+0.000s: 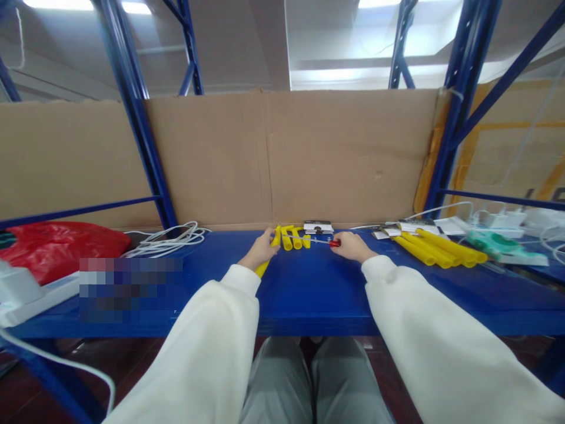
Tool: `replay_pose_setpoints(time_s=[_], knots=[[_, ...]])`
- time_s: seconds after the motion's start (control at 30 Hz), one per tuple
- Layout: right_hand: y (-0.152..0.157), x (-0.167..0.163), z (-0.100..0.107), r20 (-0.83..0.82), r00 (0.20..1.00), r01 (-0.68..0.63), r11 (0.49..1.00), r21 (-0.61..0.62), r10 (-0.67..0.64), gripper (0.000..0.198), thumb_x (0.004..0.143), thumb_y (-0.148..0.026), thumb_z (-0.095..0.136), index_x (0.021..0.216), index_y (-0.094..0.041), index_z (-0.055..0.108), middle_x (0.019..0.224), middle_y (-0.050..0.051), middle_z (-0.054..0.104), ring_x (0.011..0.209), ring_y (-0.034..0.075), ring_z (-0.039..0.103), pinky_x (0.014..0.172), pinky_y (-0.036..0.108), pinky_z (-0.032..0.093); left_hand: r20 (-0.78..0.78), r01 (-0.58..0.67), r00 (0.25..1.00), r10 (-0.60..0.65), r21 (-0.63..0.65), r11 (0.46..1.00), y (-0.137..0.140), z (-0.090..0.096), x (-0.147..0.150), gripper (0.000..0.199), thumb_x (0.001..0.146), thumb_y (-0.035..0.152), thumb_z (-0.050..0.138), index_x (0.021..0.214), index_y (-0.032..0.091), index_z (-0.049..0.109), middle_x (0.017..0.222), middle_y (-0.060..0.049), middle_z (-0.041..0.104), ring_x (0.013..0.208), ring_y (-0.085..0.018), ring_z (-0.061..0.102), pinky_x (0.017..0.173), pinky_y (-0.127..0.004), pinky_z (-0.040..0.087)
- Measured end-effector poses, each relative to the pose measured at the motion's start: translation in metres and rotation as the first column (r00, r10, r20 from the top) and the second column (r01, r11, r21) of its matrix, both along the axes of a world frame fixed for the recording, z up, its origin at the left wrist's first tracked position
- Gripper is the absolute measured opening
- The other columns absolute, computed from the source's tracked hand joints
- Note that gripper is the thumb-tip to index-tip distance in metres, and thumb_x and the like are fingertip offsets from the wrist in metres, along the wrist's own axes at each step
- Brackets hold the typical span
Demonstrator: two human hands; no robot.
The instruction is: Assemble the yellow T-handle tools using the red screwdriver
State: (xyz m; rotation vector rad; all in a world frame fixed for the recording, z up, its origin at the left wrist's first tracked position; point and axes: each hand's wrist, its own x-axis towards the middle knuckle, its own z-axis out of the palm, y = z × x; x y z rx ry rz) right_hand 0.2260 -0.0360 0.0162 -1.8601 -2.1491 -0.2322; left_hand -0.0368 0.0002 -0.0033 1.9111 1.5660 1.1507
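Observation:
My left hand is closed around a yellow tube, which slants out below the palm and shows again above the fingers. In my right hand is a screwdriver with a red handle; the fingers wrap its handle. Its thin metal shaft points left across several short yellow pieces toward the tube in my left hand. Whether the tip touches that tube is too small to tell. Behind the short pieces lies a small black-and-white packet.
More yellow tubes lie to the right, near a green item and white cables. At left are a coiled white cable, a red plastic bag and a white power strip. A cardboard panel walls off the blue shelf's back.

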Motion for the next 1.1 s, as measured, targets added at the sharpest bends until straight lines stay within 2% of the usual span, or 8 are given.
replay_pose_setpoints(time_s=[0.27, 0.47, 0.67, 0.9, 1.1], knots=[[0.0034, 0.0003, -0.0020, -0.013, 0.999, -0.034, 0.998, 0.048, 0.035, 0.014, 0.083, -0.025, 0.059, 0.084, -0.021, 0.072, 0.091, 0.008, 0.075, 0.089, 0.023, 0.068, 0.072, 0.028, 0.041, -0.010, -0.020, 1.000, 0.020, -0.012, 1.000, -0.0015, 0.0011, 0.0004, 0.042, 0.077, 0.005, 0.071, 0.115, 0.013, 0.055, 0.119, -0.018, 0.068, 0.055, -0.008, 0.062, 0.054, -0.019, 0.049], [0.0035, 0.0005, -0.0019, -0.013, 0.999, -0.045, 0.997, 0.056, 0.046, 0.014, 0.083, -0.025, 0.058, 0.084, -0.021, 0.071, 0.090, 0.007, 0.075, 0.088, 0.022, 0.067, 0.072, 0.027, 0.040, 0.026, 0.004, 1.000, -0.003, -0.021, 1.000, 0.0012, 0.0002, -0.0018, 0.043, 0.076, 0.011, 0.075, 0.114, 0.014, 0.056, 0.118, -0.016, 0.069, 0.056, -0.008, 0.063, 0.053, -0.018, 0.049], [0.0034, -0.0001, -0.0017, -0.009, 0.999, -0.053, 0.997, 0.049, 0.054, 0.016, 0.084, -0.026, 0.056, 0.084, -0.019, 0.071, 0.091, 0.009, 0.075, 0.090, 0.023, 0.067, 0.073, 0.028, 0.040, 0.013, -0.003, 1.000, 0.003, -0.023, 1.000, -0.0019, 0.0018, -0.0005, 0.039, 0.079, 0.005, 0.069, 0.114, 0.013, 0.055, 0.114, -0.015, 0.069, 0.053, -0.007, 0.060, 0.051, -0.017, 0.047], [0.0058, 0.0011, -0.0035, -0.021, 0.998, -0.062, 0.996, 0.057, 0.064, 0.016, 0.083, -0.026, 0.057, 0.084, -0.020, 0.072, 0.089, 0.008, 0.075, 0.087, 0.022, 0.067, 0.072, 0.028, 0.041, 0.052, 0.007, 0.999, -0.005, -0.045, 0.999, -0.0015, 0.0026, -0.0023, 0.043, 0.077, 0.012, 0.075, 0.116, 0.015, 0.056, 0.111, -0.013, 0.071, 0.054, -0.008, 0.062, 0.053, -0.018, 0.047], [0.0062, 0.0008, -0.0045, -0.028, 0.997, -0.065, 0.996, 0.061, 0.067, 0.017, 0.083, -0.027, 0.057, 0.084, -0.020, 0.072, 0.088, 0.008, 0.075, 0.086, 0.022, 0.067, 0.072, 0.027, 0.041, 0.020, -0.011, 1.000, 0.012, -0.047, 0.999, -0.0069, 0.0057, 0.0007, 0.038, 0.080, 0.003, 0.067, 0.115, 0.013, 0.055, 0.113, -0.014, 0.070, 0.053, -0.007, 0.061, 0.052, -0.018, 0.048]])
